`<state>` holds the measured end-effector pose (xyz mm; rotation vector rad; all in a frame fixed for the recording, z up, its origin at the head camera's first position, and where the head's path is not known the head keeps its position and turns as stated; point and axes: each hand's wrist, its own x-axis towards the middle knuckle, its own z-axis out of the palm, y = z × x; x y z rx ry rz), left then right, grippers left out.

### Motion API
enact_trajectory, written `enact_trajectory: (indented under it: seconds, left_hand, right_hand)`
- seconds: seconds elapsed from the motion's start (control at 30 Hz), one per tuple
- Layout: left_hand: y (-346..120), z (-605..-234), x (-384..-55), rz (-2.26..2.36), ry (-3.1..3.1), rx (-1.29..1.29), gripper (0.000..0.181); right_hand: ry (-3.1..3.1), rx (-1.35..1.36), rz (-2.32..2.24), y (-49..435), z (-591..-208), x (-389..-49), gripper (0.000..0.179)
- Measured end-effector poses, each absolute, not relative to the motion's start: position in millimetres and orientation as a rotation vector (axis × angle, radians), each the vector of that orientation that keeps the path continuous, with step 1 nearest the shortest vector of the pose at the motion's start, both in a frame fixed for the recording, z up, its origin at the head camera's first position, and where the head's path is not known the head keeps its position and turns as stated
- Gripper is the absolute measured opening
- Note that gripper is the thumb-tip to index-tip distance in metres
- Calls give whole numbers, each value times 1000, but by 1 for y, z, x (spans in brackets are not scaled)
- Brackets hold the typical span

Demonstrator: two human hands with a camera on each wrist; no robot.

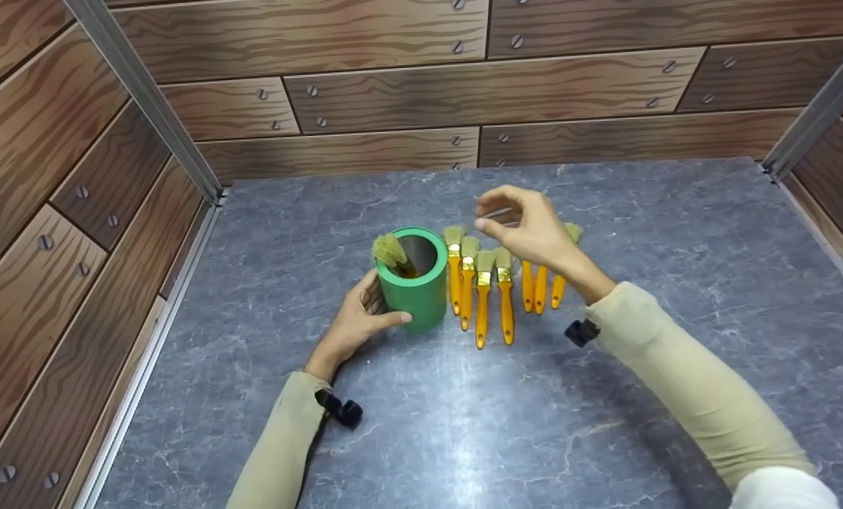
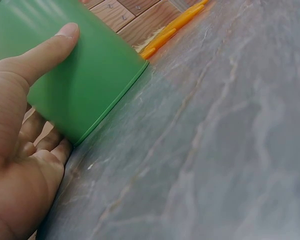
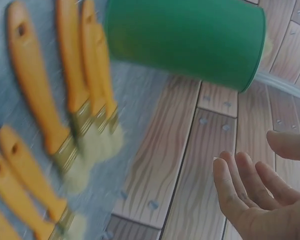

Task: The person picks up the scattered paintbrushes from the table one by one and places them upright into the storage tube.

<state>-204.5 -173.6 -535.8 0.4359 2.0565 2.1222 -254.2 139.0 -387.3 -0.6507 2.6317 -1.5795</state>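
A green cylindrical cup (image 1: 415,300) stands upright on the table, and my left hand (image 1: 354,318) grips its side, thumb across the front and fingers behind. In the left wrist view the thumb (image 2: 55,47) lies along the cup's wall. One paintbrush (image 1: 391,251) is in the cup, bristles up and leaning on the left rim. My right hand (image 1: 527,225) is raised over the brushes with fingers loosely bent and nothing between them. Beneath and beside it lie several flat paintbrushes (image 1: 482,300) with orange handles, bristles pointing away from me. The right hand partly covers some of them.
The grey marbled table (image 1: 308,233) is bounded at the back by a wood-patterned wall (image 1: 393,99), with metal posts (image 1: 152,99) at the corners. Three more brush handles (image 1: 539,290) lie right of the main row.
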Motion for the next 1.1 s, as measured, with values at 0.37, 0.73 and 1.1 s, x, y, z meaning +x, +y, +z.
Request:
enact_trajectory:
  seconds: [0.37,0.73,1.1]
  left_hand:
    - [-174,-535,-205,2119,2061,419,106]
    - [-173,-535,-204,2117,2072,391,105]
    - [-173,-534,-203,2117,2062,390,106]
  right_hand:
    - [2731,-529,-1465,179,-401,-257,39]
    - [2796,-468,-1390,205,-416,-256,40]
    - [2820,-413,-1314,221,-437,-258,40]
